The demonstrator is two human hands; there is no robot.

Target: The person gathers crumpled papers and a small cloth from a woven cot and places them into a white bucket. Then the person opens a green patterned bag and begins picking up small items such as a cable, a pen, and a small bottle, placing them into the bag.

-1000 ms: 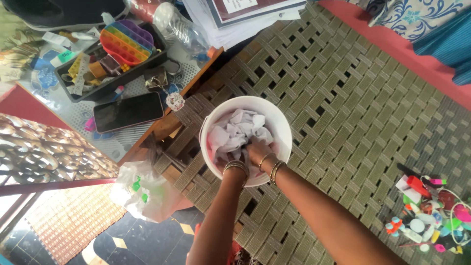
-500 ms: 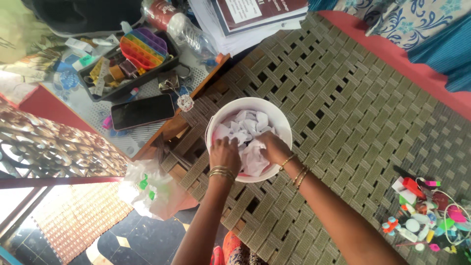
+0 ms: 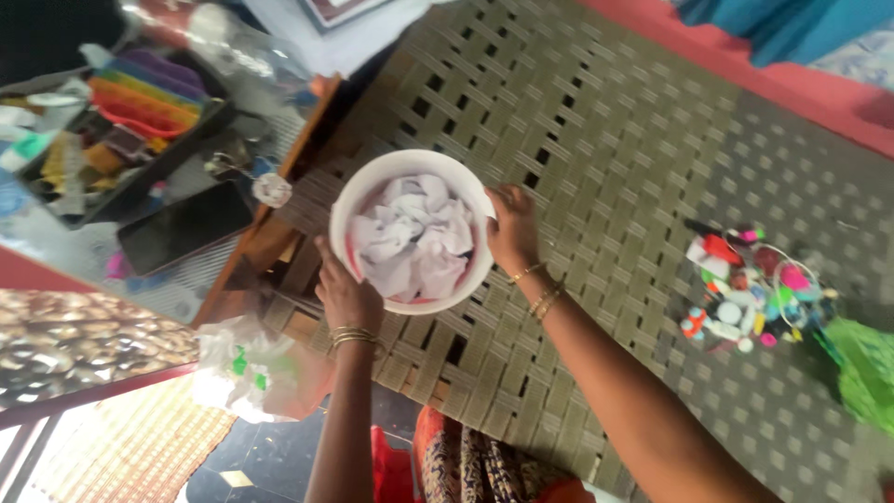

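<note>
Now both hands (image 3: 428, 265) round bucket (image 3: 372, 182).

free: woven mat (image 3: 605, 140) right of bucket (image 3: 358, 196) | blocked: left table edge (image 3: 279, 200); far-right toy pile (image 3: 750, 289)

Woven mat (image 3: 605, 140) underneath. Desk (image 3: 84, 247) at left w/ dark phone (image 3: 184, 227), black tray (image 3: 112, 149). Small colourful bits (image 3: 745, 293) at right.

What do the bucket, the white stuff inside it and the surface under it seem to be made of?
Bucket: probably plastic, smooth white rim and wall. Stuff inside: looks like cloth, white, crumpled in soft folds, though paper is possible. Surface: flat olive-grey straps woven in a basket pattern, with dark gaps; likely synthetic webbing.
</note>
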